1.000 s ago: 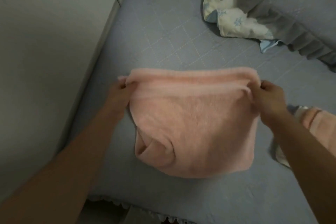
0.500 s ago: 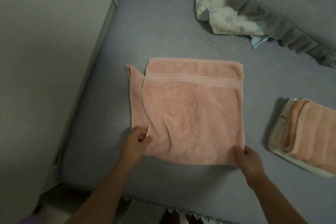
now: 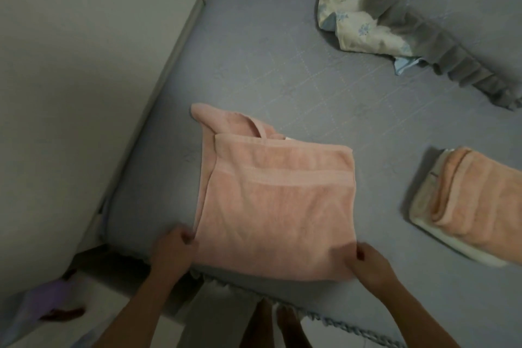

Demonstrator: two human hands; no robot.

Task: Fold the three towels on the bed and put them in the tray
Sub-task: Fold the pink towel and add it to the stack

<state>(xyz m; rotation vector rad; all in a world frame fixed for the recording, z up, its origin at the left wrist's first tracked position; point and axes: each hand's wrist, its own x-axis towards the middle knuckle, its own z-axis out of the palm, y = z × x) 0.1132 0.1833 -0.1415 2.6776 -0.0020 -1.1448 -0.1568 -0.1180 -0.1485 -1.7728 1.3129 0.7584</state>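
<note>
I have my left hand (image 3: 175, 246) and right hand (image 3: 367, 263) each pinched on a near corner of the pink towel (image 3: 271, 206), which lies half-folded on the bed (image 3: 282, 51) by its near edge. My worry is the far-left flap, which sticks out askew: if I fold again without squaring it, the layers will bunch and the bundle may sit badly in the tray (image 3: 440, 232). I count one towel under my hands, at least one folded in the tray to the right, and one tray.
</note>
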